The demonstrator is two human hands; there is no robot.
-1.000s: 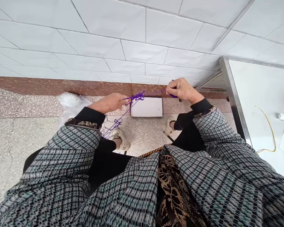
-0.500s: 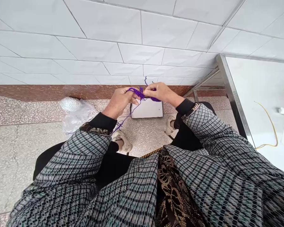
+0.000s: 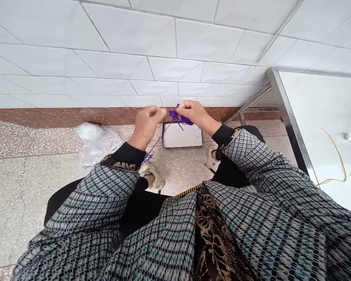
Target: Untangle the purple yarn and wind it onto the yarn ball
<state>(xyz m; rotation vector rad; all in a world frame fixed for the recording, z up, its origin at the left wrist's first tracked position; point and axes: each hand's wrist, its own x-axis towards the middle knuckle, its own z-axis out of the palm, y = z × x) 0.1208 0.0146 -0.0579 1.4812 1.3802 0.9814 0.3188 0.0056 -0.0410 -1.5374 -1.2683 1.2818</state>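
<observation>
Purple yarn (image 3: 174, 115) hangs in a loose tangle from the fingertips of my right hand (image 3: 195, 113), with a denser purple bundle (image 3: 187, 120) just under its fingers. My right thumb and index finger pinch it. To the left, my left hand (image 3: 148, 124) is slightly blurred, its thumb and index finger drawn together apart from the tangle. Whatever lies between them, if anything, is too small to make out. From the tangle a purple strand runs down past my left wrist to a looser clump (image 3: 148, 157) near my left shoe.
A white box lid or board (image 3: 182, 136) with a dark edge lies on the floor below my hands. White yarn (image 3: 88, 130) and a clear plastic bag (image 3: 98, 148) sit at left. The tiled wall (image 3: 152, 70) rises ahead; a metal-edged table (image 3: 295, 128) stands at right.
My left hand has let go of the purple tangle and moved left, away from it. The tangle now hangs from my right hand, which has barely shifted.
</observation>
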